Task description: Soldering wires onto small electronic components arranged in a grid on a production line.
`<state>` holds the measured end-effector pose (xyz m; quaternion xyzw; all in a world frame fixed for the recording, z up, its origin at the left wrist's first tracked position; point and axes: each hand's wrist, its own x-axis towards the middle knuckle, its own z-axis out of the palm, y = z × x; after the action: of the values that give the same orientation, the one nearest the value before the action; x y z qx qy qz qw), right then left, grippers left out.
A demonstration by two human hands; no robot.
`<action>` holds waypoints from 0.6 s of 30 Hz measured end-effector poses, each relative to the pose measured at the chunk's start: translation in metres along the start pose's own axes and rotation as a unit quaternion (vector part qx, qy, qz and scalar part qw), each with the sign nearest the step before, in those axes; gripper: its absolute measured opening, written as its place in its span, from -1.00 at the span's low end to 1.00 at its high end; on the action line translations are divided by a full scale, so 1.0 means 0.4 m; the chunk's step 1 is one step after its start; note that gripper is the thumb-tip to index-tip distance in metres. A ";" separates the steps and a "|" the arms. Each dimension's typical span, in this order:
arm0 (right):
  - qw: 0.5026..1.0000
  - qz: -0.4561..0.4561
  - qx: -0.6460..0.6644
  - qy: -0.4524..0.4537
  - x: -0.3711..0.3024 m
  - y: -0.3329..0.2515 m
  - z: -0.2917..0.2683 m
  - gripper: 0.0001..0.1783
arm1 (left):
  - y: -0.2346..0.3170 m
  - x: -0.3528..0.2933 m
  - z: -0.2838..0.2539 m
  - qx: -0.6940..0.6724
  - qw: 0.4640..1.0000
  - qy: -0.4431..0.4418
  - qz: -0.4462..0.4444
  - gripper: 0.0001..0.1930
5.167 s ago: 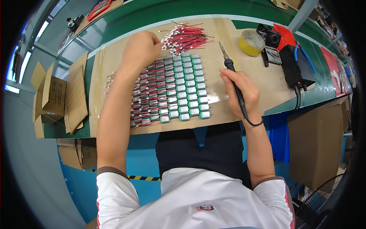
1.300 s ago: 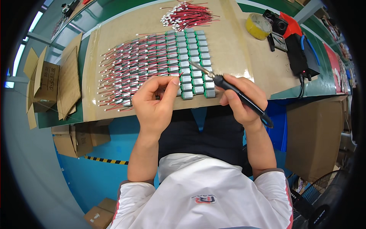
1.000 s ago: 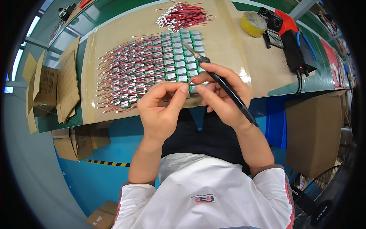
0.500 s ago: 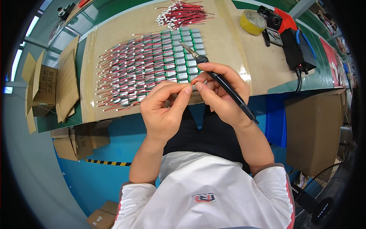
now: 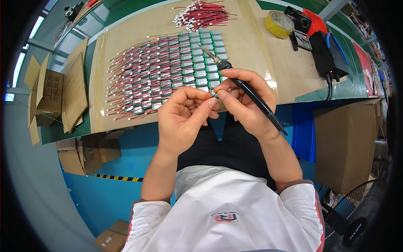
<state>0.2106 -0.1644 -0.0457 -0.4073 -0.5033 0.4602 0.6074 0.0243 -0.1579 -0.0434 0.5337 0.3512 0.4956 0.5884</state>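
Note:
My right hand (image 5: 252,111) grips a black-handled soldering iron (image 5: 258,102), its metal tip slanting up and left over the rows. The thumb and finger of that hand also pinch something tiny. Against them, the fingertips of my left hand (image 5: 182,119) are closed on a thin wire (image 5: 206,96), a short bit of red showing; its ends are hidden. Beyond both hands lie close rows of small silver battery cells (image 5: 197,67) with green strips at their ends. Red and black leads (image 5: 138,71) with white plugs lie across the left-hand rows.
A heap of loose red leads (image 5: 205,17) sits at the far edge. Far right are a yellow tape roll (image 5: 279,24) and a black power unit (image 5: 331,56) with cables. Cardboard boxes (image 5: 50,92) stand left; a blue bin (image 5: 303,134) and a fan (image 5: 354,214) are right.
Both hands have shifted slightly right, the iron with them. My left fingers have spread a little, and more of the thin wire shows between the fingertips.

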 end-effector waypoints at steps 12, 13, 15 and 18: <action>0.995 -0.028 -0.085 -0.035 0.008 -0.017 -0.059 -0.54 | 0.022 0.028 -0.067 0.142 0.984 0.084 0.071 -0.93; 0.997 -0.034 -0.065 -0.036 0.007 -0.005 -0.081 -0.52 | 0.026 0.036 -0.086 0.219 0.966 0.069 0.116 -0.93; 0.983 -0.121 -0.126 -0.061 0.015 0.012 -0.135 -0.49 | 0.023 0.058 -0.100 0.298 0.936 0.049 0.184 -0.92; 0.973 -0.170 -0.145 -0.064 0.014 0.029 -0.170 -0.54 | 0.011 0.079 -0.119 0.391 0.884 0.015 0.255 -0.91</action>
<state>0.2761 -0.1584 -0.0665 -0.3699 -0.6641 0.2975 0.5777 -0.0130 -0.1145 -0.0440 0.7843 0.3768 0.4590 0.1795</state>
